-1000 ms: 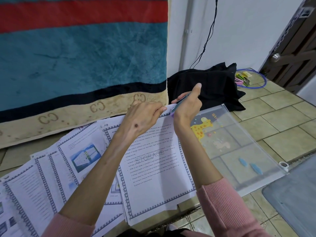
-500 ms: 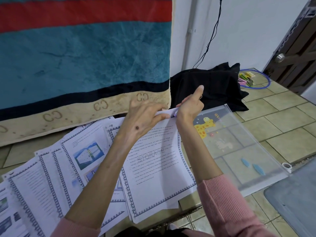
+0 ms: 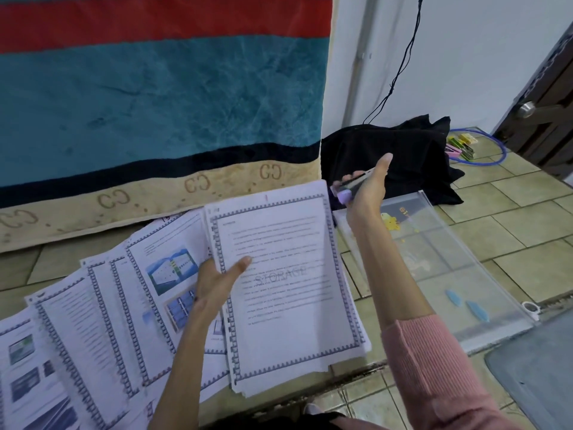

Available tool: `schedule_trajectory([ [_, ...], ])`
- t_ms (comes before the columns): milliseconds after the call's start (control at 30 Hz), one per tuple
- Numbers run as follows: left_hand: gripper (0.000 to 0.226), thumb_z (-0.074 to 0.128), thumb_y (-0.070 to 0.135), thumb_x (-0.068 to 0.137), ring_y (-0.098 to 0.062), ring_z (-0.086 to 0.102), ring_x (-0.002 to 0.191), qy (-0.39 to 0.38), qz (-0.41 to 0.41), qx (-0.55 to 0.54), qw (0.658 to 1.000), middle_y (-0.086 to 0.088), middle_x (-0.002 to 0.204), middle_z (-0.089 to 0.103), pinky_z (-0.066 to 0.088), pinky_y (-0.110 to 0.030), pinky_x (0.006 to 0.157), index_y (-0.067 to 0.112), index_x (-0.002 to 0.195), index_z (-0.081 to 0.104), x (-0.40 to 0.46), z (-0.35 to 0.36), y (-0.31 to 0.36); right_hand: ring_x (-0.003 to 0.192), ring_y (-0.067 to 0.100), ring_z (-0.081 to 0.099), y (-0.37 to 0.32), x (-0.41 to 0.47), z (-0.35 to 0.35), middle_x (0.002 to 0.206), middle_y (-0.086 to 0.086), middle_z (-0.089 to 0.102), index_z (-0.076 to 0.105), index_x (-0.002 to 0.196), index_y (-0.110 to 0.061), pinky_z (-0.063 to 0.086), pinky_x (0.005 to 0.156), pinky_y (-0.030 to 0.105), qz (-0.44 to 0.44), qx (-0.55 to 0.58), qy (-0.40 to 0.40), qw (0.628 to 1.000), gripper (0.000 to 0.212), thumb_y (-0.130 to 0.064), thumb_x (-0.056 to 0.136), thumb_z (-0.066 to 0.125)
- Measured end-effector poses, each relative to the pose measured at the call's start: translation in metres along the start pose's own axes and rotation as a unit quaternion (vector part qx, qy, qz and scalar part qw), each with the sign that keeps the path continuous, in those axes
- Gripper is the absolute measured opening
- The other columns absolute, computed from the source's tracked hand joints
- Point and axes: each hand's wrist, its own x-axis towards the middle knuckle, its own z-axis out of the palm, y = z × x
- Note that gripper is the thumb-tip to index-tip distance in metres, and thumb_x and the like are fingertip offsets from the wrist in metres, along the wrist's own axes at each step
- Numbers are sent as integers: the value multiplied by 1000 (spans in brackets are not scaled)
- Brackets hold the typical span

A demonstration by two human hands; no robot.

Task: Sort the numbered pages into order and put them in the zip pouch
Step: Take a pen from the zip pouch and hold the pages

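A stack of white printed pages (image 3: pixel 288 321) with toothed blue borders lies on the tiled floor in front of me; its top sheet carries a faint "STORAGE" watermark. My left hand (image 3: pixel 217 283) holds the left edge of that top stack, thumb on the sheet. More bordered pages (image 3: pixel 102 321), some with pictures, fan out to the left. My right hand (image 3: pixel 367 190) is raised above the stack's far right corner and grips a purple-ended marker (image 3: pixel 347 189). The clear zip pouch (image 3: pixel 446 268) with a yellow giraffe print lies flat to the right, partly behind my right forearm.
A striped teal, red and beige blanket (image 3: pixel 161 113) hangs just behind the pages. A black cloth bundle (image 3: pixel 403 159) sits by the wall. A blue hoop with coloured pieces (image 3: pixel 465 147) lies near a dark door (image 3: pixel 545 119). A grey mat (image 3: pixel 539 377) lies at the right.
My left hand moved from the top edge of the stack down to its left side. My right hand lifted off the page corner with the marker.
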Motion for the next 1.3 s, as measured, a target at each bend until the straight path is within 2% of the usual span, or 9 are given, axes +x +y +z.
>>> schedule_trajectory([
  [100,26,67,19,83,-23,60,103,13,-19,-19,1000,-2,108,63,48,-39,93,20,109,61,12,-24,-8,57,20,44,13,12,-25,66,3,45,42,111,-7,39,55,31,-51,-268,-1,962,64,-64,89,24],
  [200,33,64,16,85,-27,59,109,1,-38,-27,999,-6,118,62,46,-41,96,14,118,59,22,-40,-15,92,32,54,53,6,-53,97,14,54,36,104,-4,37,73,38,-149,-532,-29,833,39,-42,98,28],
  [400,43,64,16,85,-23,59,105,-30,-56,-21,998,-9,124,60,46,-36,94,9,127,55,28,-41,-17,115,35,49,115,2,-76,125,19,49,40,122,-3,43,89,41,-180,-791,-39,584,47,-43,98,32],
  [567,44,66,22,84,-22,60,103,-46,-56,13,997,-8,123,61,47,-36,94,12,125,56,27,-45,-14,116,33,45,114,-3,-76,124,18,48,41,122,-2,39,91,41,-213,-782,-30,585,47,-42,99,30],
  [733,40,60,18,88,-4,61,90,-81,-32,1,996,4,107,63,47,-28,89,11,127,55,27,-47,15,101,23,55,77,-27,-64,105,8,59,40,130,-5,40,79,32,-195,-439,-72,874,47,-40,98,36],
  [800,40,62,19,86,-6,62,93,-90,-23,-16,996,9,102,65,48,-31,92,13,126,56,28,-39,33,98,17,61,59,-42,-61,107,7,61,23,141,-15,44,72,22,-79,-350,-194,913,56,-42,96,43],
  [967,38,64,15,86,-10,65,97,-147,14,-70,987,1,112,66,57,-25,78,15,123,57,27,26,71,75,22,62,10,-31,-88,93,9,64,32,117,-18,52,69,22,-157,-330,-180,913,39,1,90,52],
  [1167,60,70,-1,77,-25,57,116,-203,4,23,979,-12,128,58,49,-40,96,6,129,39,13,169,52,99,27,58,-66,39,-159,116,12,61,63,110,-10,39,73,24,-243,-578,20,779,34,5,88,42],
  [1300,70,69,1,79,-21,45,126,-190,67,103,974,-7,136,46,36,-19,95,7,137,30,-8,229,29,106,34,56,-59,70,-190,123,16,59,59,115,-21,44,85,36,-180,-670,86,715,42,3,88,38],
])
